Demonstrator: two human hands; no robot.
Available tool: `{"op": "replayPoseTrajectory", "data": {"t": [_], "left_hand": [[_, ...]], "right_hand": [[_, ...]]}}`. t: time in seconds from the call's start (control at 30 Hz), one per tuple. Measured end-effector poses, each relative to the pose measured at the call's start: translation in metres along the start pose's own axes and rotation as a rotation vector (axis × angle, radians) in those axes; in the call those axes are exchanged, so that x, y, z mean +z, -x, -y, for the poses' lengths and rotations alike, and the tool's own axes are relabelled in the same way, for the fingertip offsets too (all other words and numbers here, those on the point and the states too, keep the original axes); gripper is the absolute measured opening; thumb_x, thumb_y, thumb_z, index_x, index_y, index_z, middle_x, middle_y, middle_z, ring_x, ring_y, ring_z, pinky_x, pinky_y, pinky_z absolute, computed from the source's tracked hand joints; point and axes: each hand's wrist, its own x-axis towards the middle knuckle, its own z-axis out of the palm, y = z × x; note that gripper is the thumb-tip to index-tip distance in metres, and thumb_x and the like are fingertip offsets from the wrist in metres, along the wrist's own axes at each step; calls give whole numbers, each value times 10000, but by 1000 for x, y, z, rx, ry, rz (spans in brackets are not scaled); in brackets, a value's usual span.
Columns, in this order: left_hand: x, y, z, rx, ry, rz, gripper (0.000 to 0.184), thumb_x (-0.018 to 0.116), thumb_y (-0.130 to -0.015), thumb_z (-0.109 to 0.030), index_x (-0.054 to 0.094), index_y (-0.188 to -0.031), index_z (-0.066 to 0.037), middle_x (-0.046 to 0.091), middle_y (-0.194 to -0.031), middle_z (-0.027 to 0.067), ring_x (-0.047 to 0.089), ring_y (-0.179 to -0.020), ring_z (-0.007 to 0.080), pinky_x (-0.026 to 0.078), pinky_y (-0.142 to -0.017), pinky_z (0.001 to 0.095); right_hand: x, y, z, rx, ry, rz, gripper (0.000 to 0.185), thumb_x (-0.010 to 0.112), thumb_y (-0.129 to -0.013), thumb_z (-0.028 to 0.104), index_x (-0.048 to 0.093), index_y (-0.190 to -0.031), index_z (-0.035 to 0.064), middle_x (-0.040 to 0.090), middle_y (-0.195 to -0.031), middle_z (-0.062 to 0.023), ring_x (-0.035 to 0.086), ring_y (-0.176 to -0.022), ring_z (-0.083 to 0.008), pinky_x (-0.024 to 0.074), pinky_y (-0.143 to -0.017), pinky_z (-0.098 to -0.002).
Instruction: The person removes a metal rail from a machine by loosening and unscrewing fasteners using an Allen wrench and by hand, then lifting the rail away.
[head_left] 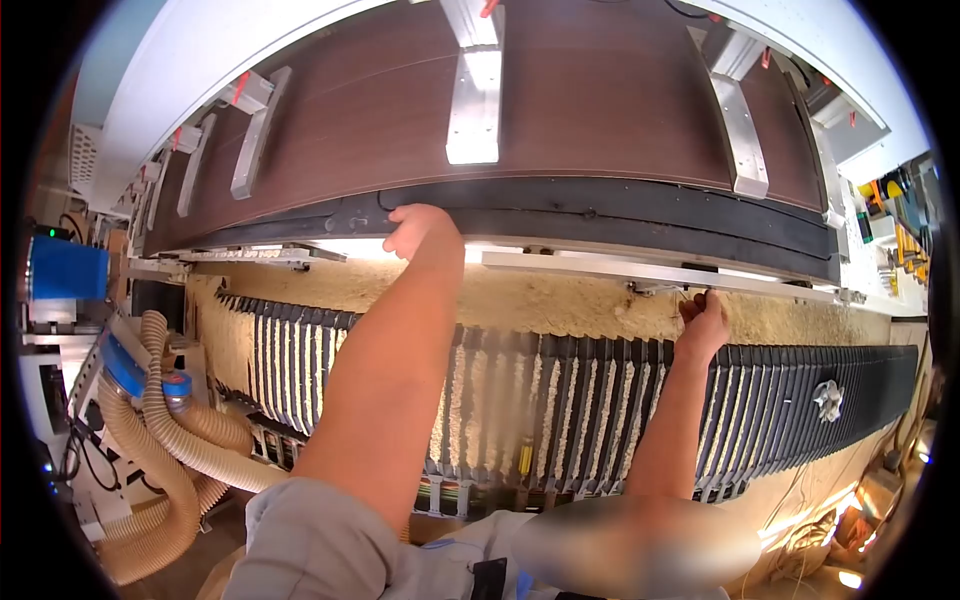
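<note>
My left hand [427,232] reaches to the front edge of a long black beam [620,205]. Its visible fingers point left with a gap between them, and nothing shows in them. Beside the fingertips curves a short black cable [382,199]. Lower and to the right, my right hand [705,322] is raised to the underside of a pale metal rail [590,267]. Its fingers are bent together there, and whatever they pinch is too small to make out. Small metal fittings [655,288] with thin wires sit under the rail, just left of these fingers.
Metal brackets [474,105] rest on a brown panel [600,90] behind the beam. Below lies a dusty ribbed black cover [590,400] with a yellow-handled object [526,456] and a crumpled wad [828,400]. Thick hoses [160,430] stand left; hand tools [910,255] hang right.
</note>
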Motion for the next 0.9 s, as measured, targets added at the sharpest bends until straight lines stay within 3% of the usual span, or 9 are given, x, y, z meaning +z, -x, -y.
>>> {"op": "replayPoseTrajectory", "data": {"t": [0.1, 0.17, 0.23, 0.37, 0.6, 0.8, 0.9], "left_hand": [[8, 1, -7, 23, -21, 21, 377, 653, -888, -355, 635, -1123, -60, 696, -1146, 160, 670, -1080, 375, 539, -883, 505], [30, -6, -19, 88, -58, 69, 377, 652, -888, -356, 635, -1122, -61, 696, -1145, 159, 670, -1079, 375, 538, -883, 505], [51, -17, -31, 169, -104, 125, 377, 651, -888, -357, 635, -1122, -62, 696, -1145, 159, 669, -1079, 375, 537, -883, 506], [33, -7, -25, 299, -180, 216, 378, 650, -888, -360, 635, -1120, -63, 695, -1144, 157, 669, -1078, 375, 536, -884, 506], [19, -3, -15, 367, -239, 227, 379, 647, -888, -365, 635, -1118, -65, 695, -1142, 155, 668, -1077, 375, 534, -886, 507], [16, -3, -15, 396, -271, 220, 379, 645, -888, -370, 635, -1117, -67, 694, -1140, 152, 667, -1076, 375, 531, -887, 508], [15, -1, -17, 412, -287, 220, 380, 644, -888, -372, 635, -1116, -68, 694, -1139, 151, 667, -1075, 375, 530, -888, 509]], "right_hand": [[-9, -20, -15, 120, -225, 152, 274, 537, -1040, 258, 593, -931, 13, 566, -785, -73, 552, -659, -206, 534, -623, -369], [8, -4, -10, 84, -227, 41, 303, 518, -1053, 284, 582, -930, 15, 541, -769, -71, 499, -621, -206, 509, -605, -367], [10, 3, -3, 180, -281, 60, 329, 512, -1077, 341, 560, -912, 61, 474, -736, -37, 441, -631, -193, 422, -573, -361], [3, -1, -11, 146, -208, 60, 332, 513, -1072, 357, 572, -968, 47, 531, -775, -41, 507, -642, -190, 512, -619, -389], [6, 5, 0, -31, -57, 0, 262, 581, -1058, 223, 595, -904, 12, 583, -790, -43, 549, -607, -150, 545, -640, -329], [9, 8, -2, -281, 175, -97, 157, 632, -1016, 107, 650, -1020, -48, 660, -852, -55, 619, -677, -125, 546, -650, -283], [10, 11, -3, -306, 205, -75, 149, 632, -1008, 80, 657, -1044, -62, 669, -874, -61, 631, -700, -122, 556, -669, -271]]}}
